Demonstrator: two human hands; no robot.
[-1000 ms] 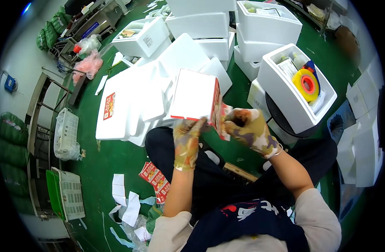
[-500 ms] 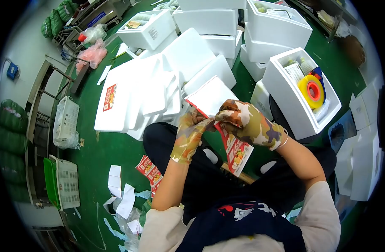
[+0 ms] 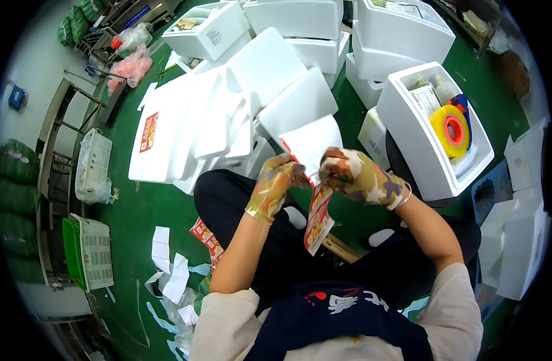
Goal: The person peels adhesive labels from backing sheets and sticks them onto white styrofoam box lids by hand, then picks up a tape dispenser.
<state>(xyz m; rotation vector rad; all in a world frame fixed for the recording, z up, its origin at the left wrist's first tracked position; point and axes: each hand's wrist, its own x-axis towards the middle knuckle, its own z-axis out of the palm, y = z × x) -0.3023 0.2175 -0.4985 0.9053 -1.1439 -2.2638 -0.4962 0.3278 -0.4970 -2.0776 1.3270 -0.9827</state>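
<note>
In camouflage gloves, my left hand [image 3: 273, 186] and my right hand [image 3: 361, 177] are close together above my lap. Both pinch a strip of red-and-white printed stickers [image 3: 317, 221]. Its printed part hangs down below my fingers, and a white sheet-like part spreads out above them. My fingertips hide the middle of the strip. Just beyond my hands lean white foam box lids [image 3: 300, 102]. One lid in the pile carries a red sticker [image 3: 149, 132]. More red printed stickers [image 3: 207, 242] lie on the floor by my left forearm.
An uncapped white foam box [image 3: 402, 129] at right holds a yellow tape roll [image 3: 443, 139] and bagged goods. Other foam boxes [image 3: 294, 21] are stacked behind. Paper scraps [image 3: 178, 278] and plastic litter the green floor at lower left, near plastic crates [image 3: 97, 256].
My hands have parted slightly, the right one shifting a little rightward. The hanging strip of stickers has swung left and turned more upright. The camera view has shifted slightly.
</note>
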